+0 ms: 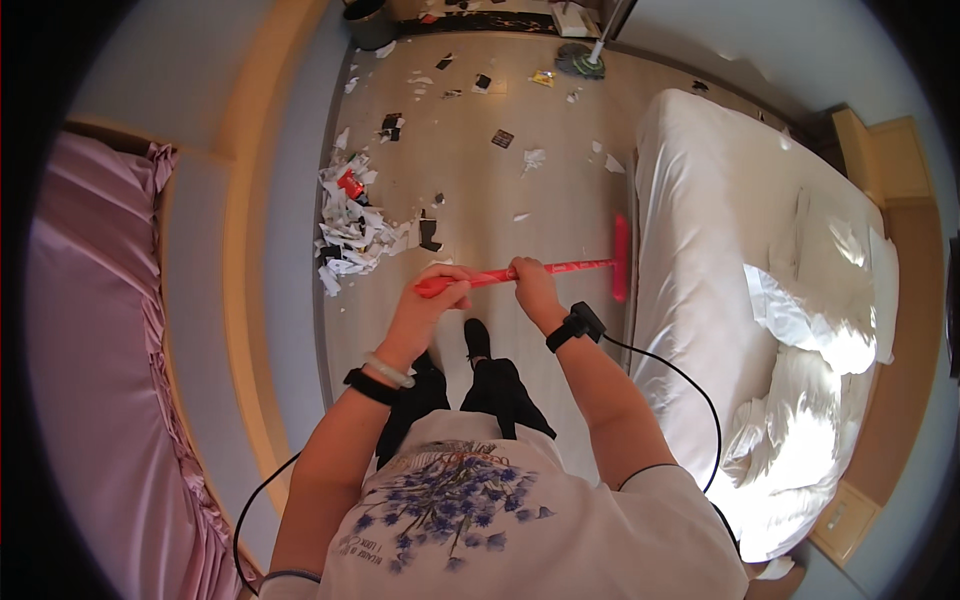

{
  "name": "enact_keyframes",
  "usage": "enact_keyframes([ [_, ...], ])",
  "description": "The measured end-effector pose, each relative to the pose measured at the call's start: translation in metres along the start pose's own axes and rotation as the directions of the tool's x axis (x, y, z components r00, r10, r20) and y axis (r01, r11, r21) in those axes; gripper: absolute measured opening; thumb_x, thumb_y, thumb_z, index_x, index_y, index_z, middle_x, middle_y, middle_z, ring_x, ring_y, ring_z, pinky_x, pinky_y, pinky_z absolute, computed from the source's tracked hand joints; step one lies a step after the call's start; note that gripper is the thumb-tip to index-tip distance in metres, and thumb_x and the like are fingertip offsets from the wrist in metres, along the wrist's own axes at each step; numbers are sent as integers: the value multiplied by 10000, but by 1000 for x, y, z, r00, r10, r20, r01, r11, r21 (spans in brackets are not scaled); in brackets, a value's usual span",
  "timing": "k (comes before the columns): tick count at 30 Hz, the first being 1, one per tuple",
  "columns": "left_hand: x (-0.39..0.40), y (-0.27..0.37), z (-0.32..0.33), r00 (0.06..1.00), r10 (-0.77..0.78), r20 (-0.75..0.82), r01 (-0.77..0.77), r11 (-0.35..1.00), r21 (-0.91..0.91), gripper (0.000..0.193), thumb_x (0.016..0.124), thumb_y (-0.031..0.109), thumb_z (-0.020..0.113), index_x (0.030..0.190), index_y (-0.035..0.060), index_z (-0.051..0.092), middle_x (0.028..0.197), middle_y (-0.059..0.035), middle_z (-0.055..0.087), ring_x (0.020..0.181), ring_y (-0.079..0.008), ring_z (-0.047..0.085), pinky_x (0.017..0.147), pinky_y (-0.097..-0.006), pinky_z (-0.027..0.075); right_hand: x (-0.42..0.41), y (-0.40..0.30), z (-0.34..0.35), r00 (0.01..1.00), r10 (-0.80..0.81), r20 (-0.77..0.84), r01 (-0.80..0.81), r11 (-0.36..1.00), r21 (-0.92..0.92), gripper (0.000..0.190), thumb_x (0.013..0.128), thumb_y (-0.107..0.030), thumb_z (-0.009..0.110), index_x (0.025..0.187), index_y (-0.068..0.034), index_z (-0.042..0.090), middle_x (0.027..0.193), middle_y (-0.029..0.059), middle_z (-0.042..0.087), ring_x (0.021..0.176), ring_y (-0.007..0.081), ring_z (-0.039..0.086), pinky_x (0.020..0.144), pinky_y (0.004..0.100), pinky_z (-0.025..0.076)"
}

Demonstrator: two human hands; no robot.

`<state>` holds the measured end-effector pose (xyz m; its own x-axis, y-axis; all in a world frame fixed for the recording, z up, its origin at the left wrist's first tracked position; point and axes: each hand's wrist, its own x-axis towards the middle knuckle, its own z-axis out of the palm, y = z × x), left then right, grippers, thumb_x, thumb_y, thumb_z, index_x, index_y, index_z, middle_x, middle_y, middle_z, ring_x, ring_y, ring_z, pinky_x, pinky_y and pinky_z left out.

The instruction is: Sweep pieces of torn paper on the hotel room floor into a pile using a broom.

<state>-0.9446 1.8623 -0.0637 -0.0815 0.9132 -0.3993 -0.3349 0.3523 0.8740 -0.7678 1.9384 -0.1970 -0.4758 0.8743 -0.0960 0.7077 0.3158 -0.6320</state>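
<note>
A red broom lies across the view in front of me, its handle [491, 277] sloping slightly up to the right. My left hand [444, 291] is closed around the end of the handle. Farther along the shaft, my right hand [534, 285] grips it too. The pinkish-red broom head [620, 258] is at the floor beside the bed's edge and looks a little blurred. To the left, along the wall, is a heap of torn white paper [352, 232] with a red wrapper [350, 184] in it. A black scrap [429, 230] lies right of the heap.
A bed with white sheets [690, 225] stands on the right. Scattered on the floor are paper scraps [533, 159], a dark card [502, 138] and a yellow wrapper [543, 78]. A mop [580, 61] and a dark bin [370, 26] stand at the far end. Pink curtains [97, 315] hang left.
</note>
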Motion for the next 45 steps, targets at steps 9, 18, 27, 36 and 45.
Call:
enact_keyframes([
  [9, -12, 55, -42, 975, 66, -214, -30, 985, 168, 109, 851, 99, 569, 916, 15, 593, 1008, -87, 616, 686, -114, 561, 681, -257, 488, 44, -62, 47, 969, -194, -154, 203, 978, 50, 79, 745, 4, 476, 799, -22, 528, 784, 165, 576, 803, 345, 576, 677, 416, 474],
  [18, -69, 114, -97, 827, 256, -500, -94, 940, 326, 68, 811, 39, 583, 862, 0, 608, 944, -90, 636, 607, -112, 539, 615, -227, 456, 86, -197, 86, 939, -342, 28, 312, 885, 346, 184, 688, 99, 455, 832, 0, 512, 812, 213, 561, 820, 398, 547, 703, 442, 438],
  [27, -110, 130, -130, 726, 334, -600, -159, 932, 327, 51, 808, 36, 574, 838, -4, 582, 963, -107, 629, 587, -108, 522, 609, -236, 443, 96, -263, 103, 843, -537, 44, 476, 780, 407, 127, 709, 77, 469, 790, -16, 499, 759, 173, 552, 788, 362, 556, 663, 445, 449],
  [36, -117, 118, -177, 829, 299, -472, -271, 954, 128, 64, 825, 28, 572, 886, 15, 557, 987, -107, 626, 621, -83, 517, 593, -213, 428, 76, -253, 90, 865, -473, 169, 428, 870, 244, 148, 746, 54, 463, 859, -16, 530, 846, 191, 563, 828, 377, 555, 687, 427, 443],
  [45, -68, 95, -223, 905, 154, -397, -80, 977, 197, 72, 832, 97, 604, 789, 39, 598, 753, -13, 614, 617, -62, 510, 561, -204, 412, 69, -243, 119, 923, -242, 299, 212, 968, 132, 115, 746, 61, 426, 821, 13, 499, 825, 221, 557, 825, 396, 546, 707, 451, 442],
])
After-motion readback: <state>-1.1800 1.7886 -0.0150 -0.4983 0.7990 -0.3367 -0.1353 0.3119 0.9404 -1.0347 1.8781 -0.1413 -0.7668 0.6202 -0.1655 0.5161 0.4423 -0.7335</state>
